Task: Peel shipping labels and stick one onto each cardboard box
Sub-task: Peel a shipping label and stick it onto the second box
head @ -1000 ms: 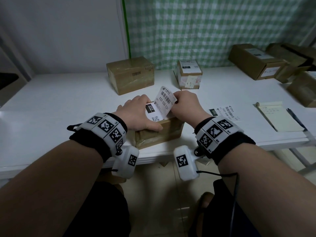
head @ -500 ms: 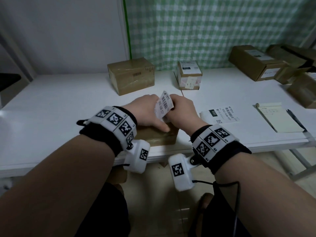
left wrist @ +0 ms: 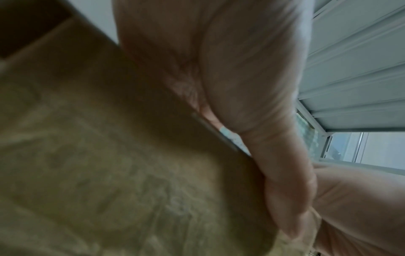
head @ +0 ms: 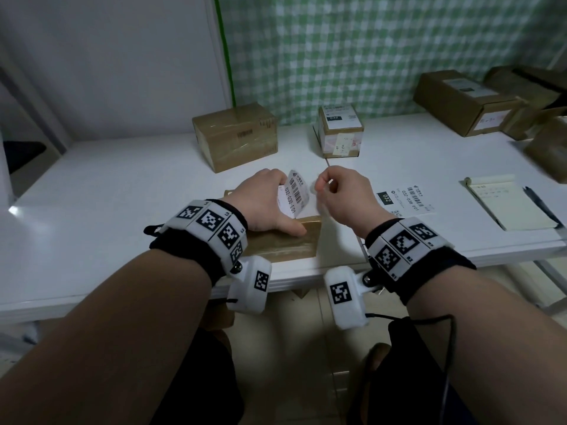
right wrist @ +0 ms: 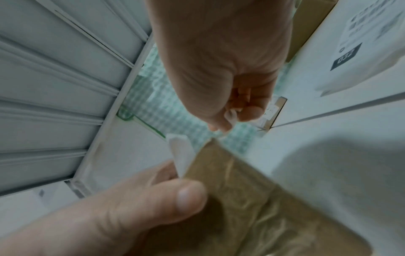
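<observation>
A small taped cardboard box (head: 296, 240) sits at the table's near edge. My left hand (head: 282, 207) holds a white shipping label (head: 296, 194) upright above it, thumb resting on the box top (right wrist: 241, 199). The label's edge (right wrist: 179, 152) shows in the right wrist view. My right hand (head: 320, 184) is a little to the right of the label, thumb and forefinger pinching a small white paper piece (right wrist: 232, 115). A blurred pale sheet (head: 313, 199) hangs between label and right hand. In the left wrist view the box (left wrist: 109, 155) fills the frame under the thumb (left wrist: 285, 173).
A bare brown box (head: 236, 136) and a small labelled box (head: 340, 130) stand behind. Another label sheet (head: 405, 200), a notepad (head: 509, 204) and a pen (head: 540, 207) lie to the right. Several boxes (head: 466, 99) crowd the far right corner.
Both hands held the label together before. My right hand has now pulled away to the right with a white piece, and the label stands in my left hand alone.
</observation>
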`<state>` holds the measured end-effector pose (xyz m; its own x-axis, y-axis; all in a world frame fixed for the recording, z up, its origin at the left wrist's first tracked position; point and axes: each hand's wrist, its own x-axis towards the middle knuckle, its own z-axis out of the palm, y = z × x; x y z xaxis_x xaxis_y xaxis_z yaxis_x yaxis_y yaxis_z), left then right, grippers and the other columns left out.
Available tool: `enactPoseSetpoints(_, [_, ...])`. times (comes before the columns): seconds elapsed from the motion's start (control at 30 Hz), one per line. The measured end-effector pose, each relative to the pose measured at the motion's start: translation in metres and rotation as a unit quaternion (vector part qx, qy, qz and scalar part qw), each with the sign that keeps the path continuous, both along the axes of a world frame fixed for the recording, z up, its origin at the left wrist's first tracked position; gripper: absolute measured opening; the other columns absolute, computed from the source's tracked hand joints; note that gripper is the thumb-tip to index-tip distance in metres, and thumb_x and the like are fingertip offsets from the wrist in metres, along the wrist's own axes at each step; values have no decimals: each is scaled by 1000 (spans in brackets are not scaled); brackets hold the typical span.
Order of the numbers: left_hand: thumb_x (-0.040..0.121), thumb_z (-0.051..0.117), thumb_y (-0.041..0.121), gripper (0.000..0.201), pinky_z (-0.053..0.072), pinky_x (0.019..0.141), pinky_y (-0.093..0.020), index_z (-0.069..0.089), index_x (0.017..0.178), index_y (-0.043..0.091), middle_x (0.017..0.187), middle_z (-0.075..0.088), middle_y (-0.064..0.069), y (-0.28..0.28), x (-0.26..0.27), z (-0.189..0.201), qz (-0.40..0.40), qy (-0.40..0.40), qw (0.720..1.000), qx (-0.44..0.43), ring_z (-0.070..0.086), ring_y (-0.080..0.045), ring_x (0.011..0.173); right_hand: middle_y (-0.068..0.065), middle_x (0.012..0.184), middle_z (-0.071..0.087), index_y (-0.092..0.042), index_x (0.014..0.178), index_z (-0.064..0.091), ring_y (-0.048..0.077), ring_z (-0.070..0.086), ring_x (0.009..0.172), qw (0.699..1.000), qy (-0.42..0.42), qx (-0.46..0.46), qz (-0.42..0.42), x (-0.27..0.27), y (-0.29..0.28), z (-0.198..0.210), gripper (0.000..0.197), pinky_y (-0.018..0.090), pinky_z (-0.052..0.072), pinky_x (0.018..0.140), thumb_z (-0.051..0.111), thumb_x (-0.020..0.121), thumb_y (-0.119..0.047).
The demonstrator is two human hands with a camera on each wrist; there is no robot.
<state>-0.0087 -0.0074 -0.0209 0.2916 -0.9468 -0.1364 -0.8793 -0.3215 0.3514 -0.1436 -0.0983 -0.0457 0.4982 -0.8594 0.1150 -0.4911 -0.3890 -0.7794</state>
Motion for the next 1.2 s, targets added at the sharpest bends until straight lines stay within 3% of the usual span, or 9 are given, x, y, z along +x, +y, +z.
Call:
enactPoseSetpoints(0.1, [52, 83, 56, 106, 37, 94, -30, 34, 138, 19, 129, 43, -2, 0, 0, 1, -2, 5, 1000, 14, 43, -18, 110, -4, 65, 52, -20, 79, 59, 12, 50, 60, 1000, 2, 28, -13, -6, -5, -6, 20, 17, 40, 53, 46, 87, -7])
enactPoseSetpoints(0.2, [42, 77, 68, 120, 35, 105, -45, 25, 144, 32, 136, 37, -1, -1, 0, 1, -3, 14, 999, 37, 40, -24, 124, -1, 70, 53, -18, 86, 58, 19, 54, 67, 997, -28, 67, -16, -7, -4, -7, 14, 31, 53, 62, 46, 89, -11])
enactPoseSetpoints(0.27, [33, 69, 77, 127, 34, 106, -48, 21, 144, 38, 137, 35, 0, -2, -1, 2, -5, 13, 998, 53, 38, -26, 126, 1, 78, 55, -17, 90, 56, 17, 55, 69, 991, -59, 121, -4, -8, 0, -3, 4, 31, 55, 55, 53, 89, -20])
enactPoseSetpoints(0.43, [49, 70, 77, 116, 23, 110, -53, 19, 145, 37, 146, 32, 0, -9, -8, 1, -9, -33, 997, 70, 32, -29, 133, 11, 103, 63, -21, 98, 49, 23, 61, 84, 979, -82, 184, 22, -4, 5, 3, 17, 27, 51, 52, 60, 85, -22])
enactPoseSetpoints(0.53, [50, 69, 77, 112, 21, 108, -58, 21, 143, 39, 145, 34, 0, -13, -14, 2, -3, -45, 996, 81, 33, -31, 132, 14, 92, 61, -24, 93, 48, 24, 58, 71, 974, -87, 205, 33, -2, 5, 5, 23, 31, 50, 56, 54, 82, -5])
enactPoseSetpoints(0.67, [49, 71, 76, 109, 21, 107, -58, 26, 140, 37, 139, 39, 2, -15, -17, -1, 6, -46, 997, 61, 37, -28, 128, 9, 76, 51, -26, 76, 49, 22, 47, 59, 977, -76, 196, 25, 1, 4, 7, 34, 26, 39, 48, 44, 79, 7])
enactPoseSetpoints(0.93, [49, 73, 72, 104, 24, 106, -54, 33, 136, 32, 132, 43, 3, -11, -19, -3, 12, -31, 999, 31, 40, -27, 124, 0, 68, 52, -20, 65, 50, 15, 49, 60, 984, -63, 163, 36, 13, 8, 18, 24, 24, 38, 47, 49, 83, -3])
enactPoseSetpoints(1.1, [42, 72, 74, 97, 29, 102, -55, 41, 123, 30, 110, 43, 7, -12, -16, -5, 11, -19, 1000, 21, 45, -25, 114, -5, 68, 49, -22, 65, 47, 16, 48, 67, 995, 9, 87, 48, 20, 7, 22, 23, 23, 36, 52, 50, 84, -9])
enactPoseSetpoints(1.2, [37, 69, 75, 94, 30, 99, -53, 44, 115, 30, 109, 46, 7, -13, -16, -5, 16, -19, 999, 20, 46, -23, 108, -5, 69, 49, -20, 65, 46, 18, 49, 73, 996, 60, 17, 63, 24, 9, 23, 21, 25, 39, 55, 50, 83, -9])
